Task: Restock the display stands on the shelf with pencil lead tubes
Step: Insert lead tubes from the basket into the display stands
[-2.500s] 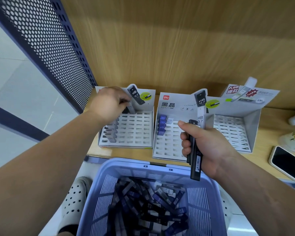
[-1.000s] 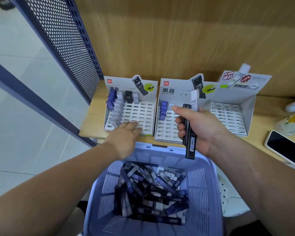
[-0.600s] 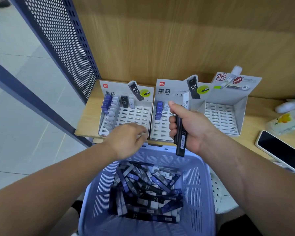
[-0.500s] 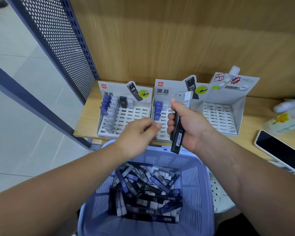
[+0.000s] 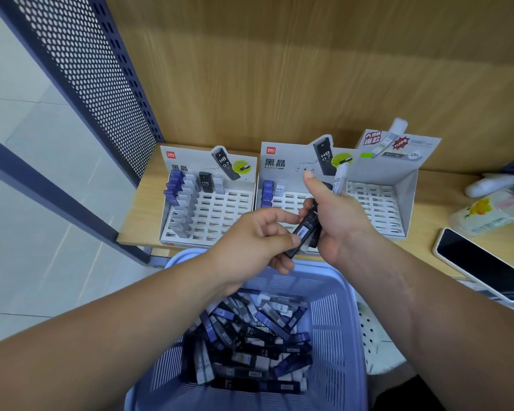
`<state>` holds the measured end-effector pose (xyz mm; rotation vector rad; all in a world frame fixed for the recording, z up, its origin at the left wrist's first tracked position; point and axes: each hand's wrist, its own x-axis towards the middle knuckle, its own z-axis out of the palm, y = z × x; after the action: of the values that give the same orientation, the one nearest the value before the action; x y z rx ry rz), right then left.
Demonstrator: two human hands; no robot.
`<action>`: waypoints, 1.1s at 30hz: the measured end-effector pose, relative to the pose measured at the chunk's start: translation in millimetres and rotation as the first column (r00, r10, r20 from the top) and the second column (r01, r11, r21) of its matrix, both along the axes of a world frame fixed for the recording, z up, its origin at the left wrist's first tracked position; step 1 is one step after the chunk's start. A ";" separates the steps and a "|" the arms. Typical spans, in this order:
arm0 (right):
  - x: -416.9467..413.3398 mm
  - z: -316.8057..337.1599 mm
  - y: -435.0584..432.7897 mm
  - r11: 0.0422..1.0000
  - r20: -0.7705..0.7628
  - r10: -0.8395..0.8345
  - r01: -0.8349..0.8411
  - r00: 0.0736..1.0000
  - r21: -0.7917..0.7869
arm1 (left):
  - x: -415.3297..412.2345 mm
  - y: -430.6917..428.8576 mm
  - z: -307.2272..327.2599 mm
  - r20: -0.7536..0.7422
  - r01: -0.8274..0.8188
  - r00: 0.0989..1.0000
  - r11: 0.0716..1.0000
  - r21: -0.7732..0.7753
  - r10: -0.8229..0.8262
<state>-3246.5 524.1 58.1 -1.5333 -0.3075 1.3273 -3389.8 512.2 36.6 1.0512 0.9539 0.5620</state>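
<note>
Black lead tube (image 5: pixel 304 232) pinched by left hand (image 5: pixel 250 247), right hand (image 5: pixel 339 223) clamped on tube bundle (image 5: pixel 339 180) — hands together

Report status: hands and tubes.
Right hand grips several tubes. Left hand pinches a black tube in that bunch. Left stand part filled. Nothing blocking.

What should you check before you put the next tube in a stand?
1. Tube in the left hand: ok, it pinches a black tube.
2. Tube free of the others: not ok, its upper end sits in the bunch of tubes gripped by the right hand.
3. Empty slots: ok, the left stand has many.
4. Label matches that stand: cannot tell, the print is too small.
5. More stock: ok, the basket holds a pile of tubes.
</note>
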 end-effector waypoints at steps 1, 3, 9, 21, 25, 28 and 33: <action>1.1 -0.1 -0.4 1.000 0.014 0.006 -0.006 1.000 -0.004 | -0.8 1.7 -0.7 0.011 0.002 1.000 1.000 -0.005 -0.002; 2.4 -1.9 -0.1 1.000 0.046 0.010 -0.009 0.999 -0.014 | -1.9 5.0 -1.1 0.014 0.000 1.000 1.000 0.006 -0.001; 2.3 -0.4 0.5 0.995 0.046 0.097 -0.096 0.994 -0.024 | -7.8 17.1 -0.4 0.066 0.027 0.997 1.000 -0.012 -0.026; 9.7 2.9 0.8 0.968 -0.177 0.231 -0.209 0.957 0.137 | -25.6 28.9 -1.1 0.369 0.015 0.923 0.948 -0.318 0.109; 7.2 7.8 -1.9 0.937 -0.203 0.323 -0.281 0.925 0.209 | -26.3 30.9 -0.8 0.404 0.053 0.910 0.942 -0.331 0.091; 5.8 7.6 -1.6 0.938 -0.166 0.309 -0.271 0.937 0.214 | -29.7 38.3 -0.4 0.296 0.035 0.955 0.978 -0.205 0.028; 3.4 3.8 0.4 0.967 -0.050 0.232 -0.225 0.971 0.118 | -26.5 45.6 6.0 -0.123 0.078 0.992 0.947 0.312 -0.041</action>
<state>-3243.1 524.5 61.9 -1.3901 -0.5228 1.5092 -3416.3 557.8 42.7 1.4084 0.9485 0.6225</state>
